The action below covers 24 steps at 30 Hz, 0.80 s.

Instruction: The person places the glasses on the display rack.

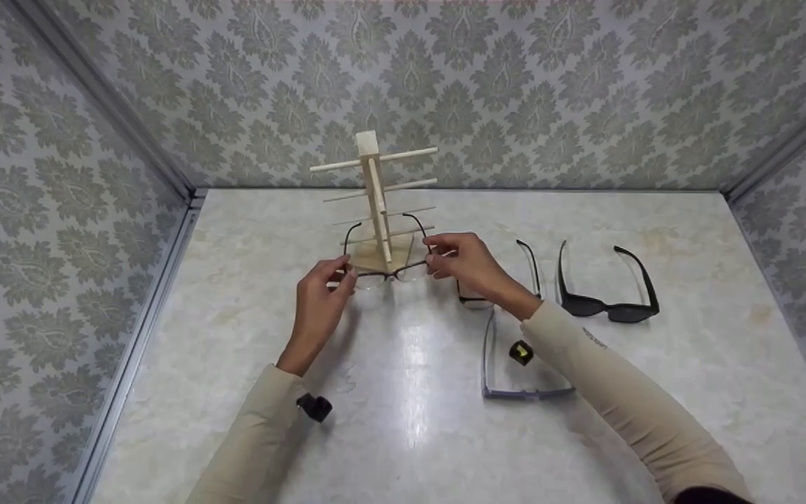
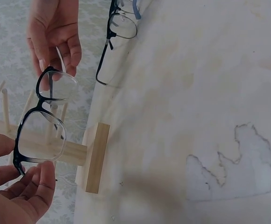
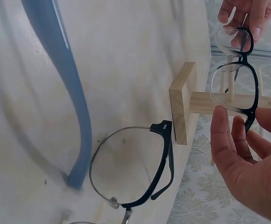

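Observation:
A pair of clear-lensed eyeglasses with a dark upper frame (image 1: 390, 276) is held up at the front of a wooden display stand (image 1: 369, 147), low near its base. Its temples point back on either side of the post. My left hand (image 1: 322, 290) pinches one end of the frame near the hinge. At the opposite end my right hand (image 1: 471, 266) grips the other temple close to the hinge. Both wrist views show fingers and thumb around the frame corners. Whether the eyeglasses touch a peg cannot be told.
Right of the stand lie half-rim glasses (image 1: 474, 302), partly behind my right hand. Black sunglasses (image 1: 630, 313) lie farther right. Blue-framed glasses (image 1: 529, 394) sit nearer, partly under my right forearm. Pegs (image 1: 413, 152) stick out from both sides of the stand. Patterned walls enclose the table.

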Available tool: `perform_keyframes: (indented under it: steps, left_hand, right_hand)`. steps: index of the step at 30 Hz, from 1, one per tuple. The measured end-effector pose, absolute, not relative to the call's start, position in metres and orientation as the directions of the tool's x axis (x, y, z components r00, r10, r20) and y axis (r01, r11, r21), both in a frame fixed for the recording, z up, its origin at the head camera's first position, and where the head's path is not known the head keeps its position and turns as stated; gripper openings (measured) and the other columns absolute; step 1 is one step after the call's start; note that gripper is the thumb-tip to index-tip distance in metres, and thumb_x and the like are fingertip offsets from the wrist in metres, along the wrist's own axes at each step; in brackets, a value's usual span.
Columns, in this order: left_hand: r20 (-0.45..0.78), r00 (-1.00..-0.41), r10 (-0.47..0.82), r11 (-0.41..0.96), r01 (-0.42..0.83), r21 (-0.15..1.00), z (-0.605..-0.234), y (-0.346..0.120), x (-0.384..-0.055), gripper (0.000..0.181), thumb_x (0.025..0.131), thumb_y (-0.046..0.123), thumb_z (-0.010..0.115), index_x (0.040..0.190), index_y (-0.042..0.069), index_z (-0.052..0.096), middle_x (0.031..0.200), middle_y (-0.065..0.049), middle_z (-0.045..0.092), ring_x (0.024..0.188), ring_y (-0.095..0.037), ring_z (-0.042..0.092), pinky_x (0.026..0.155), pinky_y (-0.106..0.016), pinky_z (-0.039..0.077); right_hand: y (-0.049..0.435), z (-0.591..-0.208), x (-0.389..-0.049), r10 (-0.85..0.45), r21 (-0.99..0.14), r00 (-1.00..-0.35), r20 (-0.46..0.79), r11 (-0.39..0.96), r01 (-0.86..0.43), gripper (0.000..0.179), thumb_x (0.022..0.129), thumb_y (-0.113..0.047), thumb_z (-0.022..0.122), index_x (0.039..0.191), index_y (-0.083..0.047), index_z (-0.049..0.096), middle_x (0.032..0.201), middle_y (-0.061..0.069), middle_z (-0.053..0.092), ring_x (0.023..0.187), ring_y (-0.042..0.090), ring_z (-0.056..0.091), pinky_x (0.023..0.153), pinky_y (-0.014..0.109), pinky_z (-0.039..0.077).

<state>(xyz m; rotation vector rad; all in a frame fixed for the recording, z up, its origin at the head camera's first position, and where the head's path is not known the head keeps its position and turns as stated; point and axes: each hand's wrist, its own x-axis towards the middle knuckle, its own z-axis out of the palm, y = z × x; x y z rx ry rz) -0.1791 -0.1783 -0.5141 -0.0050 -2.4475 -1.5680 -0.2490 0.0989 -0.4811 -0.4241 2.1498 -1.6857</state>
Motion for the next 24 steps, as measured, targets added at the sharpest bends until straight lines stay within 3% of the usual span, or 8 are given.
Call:
perform_keyframes:
  steps: [17, 24]
  left_hand:
    - [0.123, -0.981, -0.150, 0.395, 0.055, 0.917, -0.521, -0.176, -0.188, 0.038, 0.109, 0.009, 0.069, 0.144, -0.008, 0.068, 0.123, -0.016, 0.072, 0.105, -0.028, 0.074, 0.081, -0.027, 0.064]
    - [0.154, -0.979, -0.132, 0.396, 0.091, 0.914, -0.526, -0.180, -0.182, 0.047, 0.112, 0.018, 0.068, 0.154, -0.003, 0.060, 0.130, -0.018, 0.070, 0.109, -0.028, 0.071, 0.088, -0.040, 0.063]
  right_hand:
    - [0.095, -0.492, -0.259, -0.420, -0.977, -0.896, -0.146, 0.205, 0.063, 0.042, 0.111, -0.004, 0.063, 0.152, 0.003, 0.061, 0.125, 0.025, 0.069, 0.117, 0.051, 0.070, 0.103, 0.059, 0.060]
    - [0.100, -0.493, -0.257, -0.419, -0.973, -0.904, -0.084, 0.232, -0.017, 0.041, 0.111, -0.009, 0.067, 0.150, 0.002, 0.064, 0.125, 0.023, 0.072, 0.114, 0.045, 0.072, 0.102, 0.060, 0.060]
